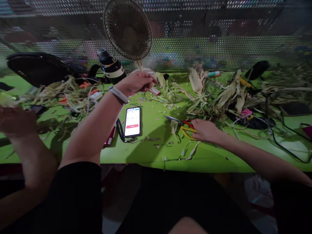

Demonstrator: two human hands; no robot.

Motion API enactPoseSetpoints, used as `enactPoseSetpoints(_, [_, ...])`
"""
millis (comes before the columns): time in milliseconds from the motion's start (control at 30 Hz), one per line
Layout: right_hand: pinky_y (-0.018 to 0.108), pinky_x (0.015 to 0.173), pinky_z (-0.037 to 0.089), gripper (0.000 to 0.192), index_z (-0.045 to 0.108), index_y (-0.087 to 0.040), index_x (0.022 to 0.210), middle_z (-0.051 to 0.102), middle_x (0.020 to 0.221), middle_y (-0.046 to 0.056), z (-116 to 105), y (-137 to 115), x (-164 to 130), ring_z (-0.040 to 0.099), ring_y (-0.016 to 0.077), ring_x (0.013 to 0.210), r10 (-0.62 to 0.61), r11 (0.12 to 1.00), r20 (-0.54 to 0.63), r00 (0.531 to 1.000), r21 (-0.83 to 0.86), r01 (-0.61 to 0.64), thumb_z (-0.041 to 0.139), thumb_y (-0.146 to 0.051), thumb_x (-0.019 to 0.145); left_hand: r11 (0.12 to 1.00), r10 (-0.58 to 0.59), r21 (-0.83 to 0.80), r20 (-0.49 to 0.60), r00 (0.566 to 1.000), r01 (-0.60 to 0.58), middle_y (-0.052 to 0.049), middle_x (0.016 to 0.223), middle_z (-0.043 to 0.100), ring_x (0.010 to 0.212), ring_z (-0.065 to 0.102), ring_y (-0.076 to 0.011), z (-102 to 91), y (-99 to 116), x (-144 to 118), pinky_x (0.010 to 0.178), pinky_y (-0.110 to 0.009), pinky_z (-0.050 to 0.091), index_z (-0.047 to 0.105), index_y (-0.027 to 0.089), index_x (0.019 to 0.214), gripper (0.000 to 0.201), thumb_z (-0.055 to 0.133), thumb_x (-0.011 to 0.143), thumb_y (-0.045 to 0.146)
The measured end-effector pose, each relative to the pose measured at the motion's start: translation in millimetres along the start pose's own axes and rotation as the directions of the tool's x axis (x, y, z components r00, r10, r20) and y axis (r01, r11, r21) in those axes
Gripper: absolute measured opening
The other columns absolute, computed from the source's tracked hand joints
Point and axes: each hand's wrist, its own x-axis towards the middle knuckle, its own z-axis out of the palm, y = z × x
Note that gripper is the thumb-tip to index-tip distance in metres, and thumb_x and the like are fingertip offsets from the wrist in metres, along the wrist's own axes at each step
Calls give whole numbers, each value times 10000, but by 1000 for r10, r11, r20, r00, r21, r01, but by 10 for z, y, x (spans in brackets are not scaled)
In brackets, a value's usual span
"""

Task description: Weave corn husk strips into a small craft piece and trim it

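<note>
Head camera shows me, nearest, the front of the green table (146, 156), where a thin husk strip (194, 150) lies curled near the edge. Just beyond, the right hand (204, 130) is closed over the red and yellow handles of the scissors (181, 123), which lie low over the tabletop with the blades pointing left. I judge them stiff and fairly light, with slick metal up front, so the loops are the place to grip. Left of them lies a lit phone (132, 122); farther left, another person's hand (17, 119) is blurred.

Farther in, the left hand (142, 81) is raised, its fingers drawn nearly together beside a pale husk piece (161, 80); I cannot tell whether they pinch it. Husk like that should be almost weightless, dry and quick to split along its grain, so I would favour a soft pinch at the thicker end. A husk bundle (197, 82) rests to the right. Behind the left hand stand a dark bottle (113, 69) and a round fan (128, 31), then a perforated screen (180, 48).
</note>
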Motion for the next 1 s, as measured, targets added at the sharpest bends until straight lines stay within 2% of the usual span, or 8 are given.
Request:
enactPoseSetpoints(133, [315, 572, 437, 456, 512, -67, 1157, 677, 962, 197, -124, 22, 126, 674, 309, 814, 35, 999, 98, 995, 4, -36, 540, -258, 744, 998, 36, -45, 11, 999, -35, 30, 534, 487, 435, 375, -30, -31, -2, 22, 451, -170, 250, 600, 103, 778, 255, 409, 941, 54])
enactPoseSetpoints(233, [307, 565, 418, 279, 562, -122, 1007, 677, 861, 169, -203, 97, 131, 666, 296, 775, 42, 998, 157, 987, 44, -50, 517, -281, 782, 998, 56, -43, 4, 998, -55, 28, 532, 498, 407, 386, -27, -33, -24, 51, 428, -163, 237, 607, 97, 764, 253, 422, 932, 57])
enactPoseSetpoints(333, [296, 583, 426, 124, 526, -171, 852, 644, 790, 101, -207, 236, 64, 641, 241, 732, -17, 955, 173, 985, 295, -35, 513, -285, 804, 996, 80, -44, 8, 997, -79, 31, 532, 495, 392, 399, -19, -31, -57, 90, 423, -150, 235, 611, 93, 757, 234, 450, 927, 82])
enactPoseSetpoints(433, [271, 561, 447, 243, 467, -189, 915, 576, 701, 0, -144, 367, -42, 597, 163, 619, -146, 683, 209, 967, 728, -54, 550, -393, 814, 993, 106, -58, 20, 994, -104, 31, 545, 495, 398, 403, -14, -35, -95, 135, 423, -147, 243, 620, 93, 775, 199, 490, 924, 120])
enactPoseSetpoints(500, [243, 515, 428, 384, 467, -189, 936, 522, 692, -36, -106, 411, -114, 530, 114, 558, -220, 548, 201, 955, 835, -49, 612, -509, 782, 992, 115, -59, 26, 993, -113, 29, 547, 496, 402, 400, -17, -39, -112, 160, 420, -153, 242, 618, 97, 780, 188, 499, 923, 125])
enactPoseSetpoints(600, [213, 451, 365, 549, 503, -185, 970, 479, 691, -44, -90, 404, -196, 426, 71, 509, -310, 405, 146, 940, 914, -8, 609, -673, 742, 993, 110, -43, 25, 994, -109, 28, 541, 492, 405, 394, -24, -42, -121, 176, 430, -170, 235, 612, 105, 776, 209, 474, 932, 112])
enactPoseSetpoints(733, [250, 500, 412, 644, 544, -181, 964, 495, 630, -27, -93, 320, -183, 434, 87, 493, -441, 163, 53, 896, 986, 22, 440, -788, 775, 992, 127, -26, 66, 990, -125, 25, 560, 491, 437, 388, -25, -38, -124, 149, 454, -192, 228, 627, 102, 832, 224, 441, 955, 119])
enactPoseSetpoints(1000, [232, 392, 371, 774, 557, -169, 841, 485, 496, -33, -128, 101, 112, 426, 87, 388, -406, -94, 74, 911, 988, -122, 319, -893, 707, 998, 68, 11, 61, 996, -69, 31, 586, 480, 463, 378, -21, 32, -90, 4, 487, -198, 243, 599, 93, 865, 189, 437, 959, 105])
